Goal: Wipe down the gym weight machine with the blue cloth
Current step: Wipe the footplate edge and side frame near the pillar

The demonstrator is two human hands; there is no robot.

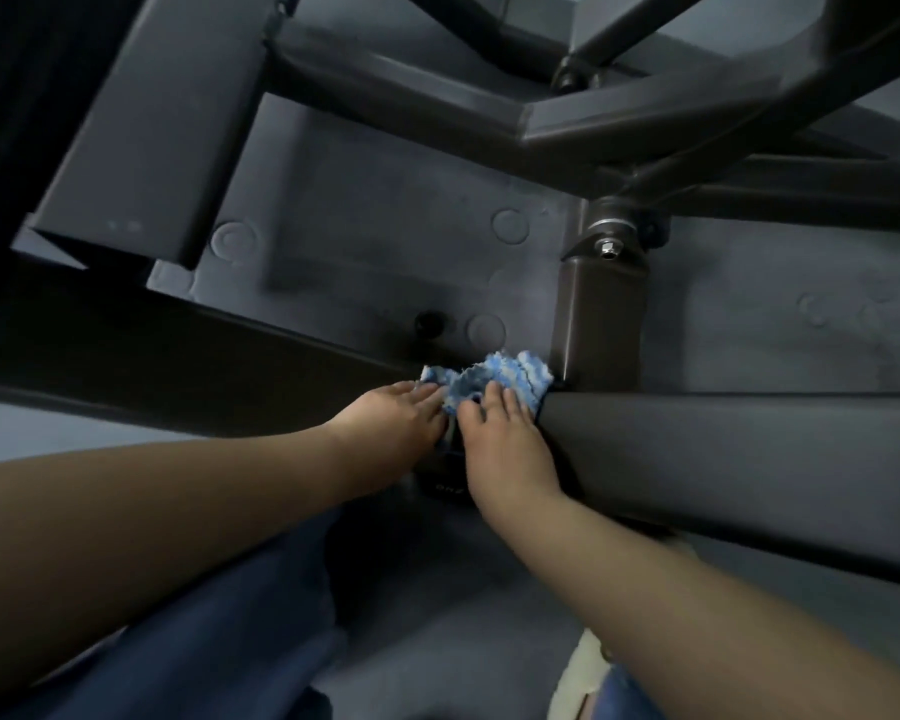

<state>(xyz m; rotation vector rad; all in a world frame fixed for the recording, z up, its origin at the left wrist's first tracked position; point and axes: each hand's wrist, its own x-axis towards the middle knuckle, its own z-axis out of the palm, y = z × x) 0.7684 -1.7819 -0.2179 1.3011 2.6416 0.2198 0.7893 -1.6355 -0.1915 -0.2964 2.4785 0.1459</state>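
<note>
The crumpled blue-and-white terry cloth [484, 381] is seen bunched on the dark metal frame of the gym weight machine [723, 444], right at the joint where a brown upright post [601, 319] meets the wide horizontal beam. The cloth's far edge is pushed up against the foot of that post, so little room is left on that side. To the left, a long dark run of beam is seen stretching away to the edge of the view; to the right, the broad grey top face of the beam is laid open as well. Beyond the cloth, a patch of grey rubber floor [385, 241] with raised round marks is framed by angled tubes and a boxy column. A bright bolt [608, 247] is seen on the post's upper bracket.

The left hand [391, 413] is laid palm down on the beam, its fingers [427, 394] extended and touching the cloth's near-left edge. The right hand [505, 439] is set just beside it, its fingers [494, 394] spread apart and pressed flat onto the cloth. No curled grip is shown by either hand. Both forearms are reached forward from the lower corners, angled inward, with blue denim [230, 631] seen beneath them.
</note>
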